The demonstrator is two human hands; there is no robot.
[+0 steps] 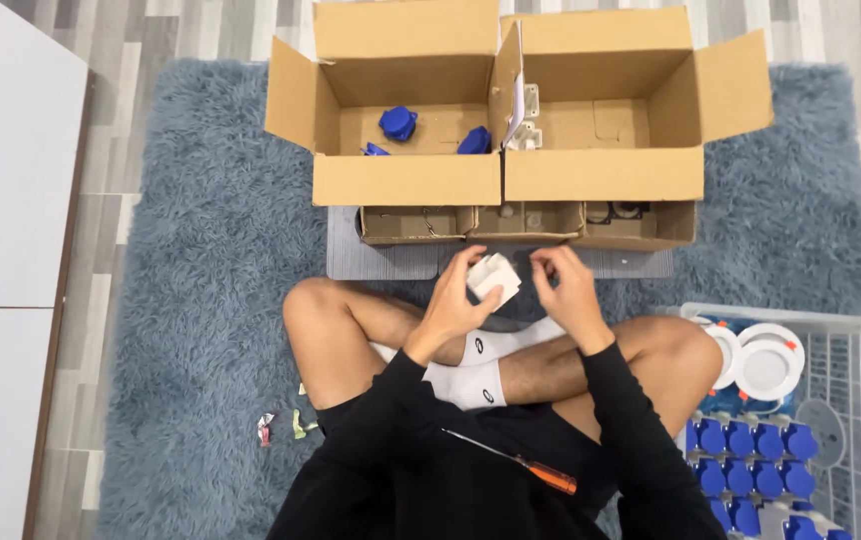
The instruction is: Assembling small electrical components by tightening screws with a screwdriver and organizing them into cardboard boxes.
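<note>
Your left hand (454, 300) fingers clamped on a small white part (494, 277), right hand (566, 288) fingers loosely apart beside it, 2 open brown cardboard boxes (406, 180) at the grey rug's (201, 300) far edge

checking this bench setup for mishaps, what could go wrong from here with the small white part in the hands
1. The left hand alone holds the small white part above the crossed legs; the right hand is just off it. If dropped, it could sink into the shaggy grey rug.
2. The orange-handled screwdriver lies loose on the lap and may roll off if the legs shift.
3. Small scraps on the rug could get mixed in.
</note>
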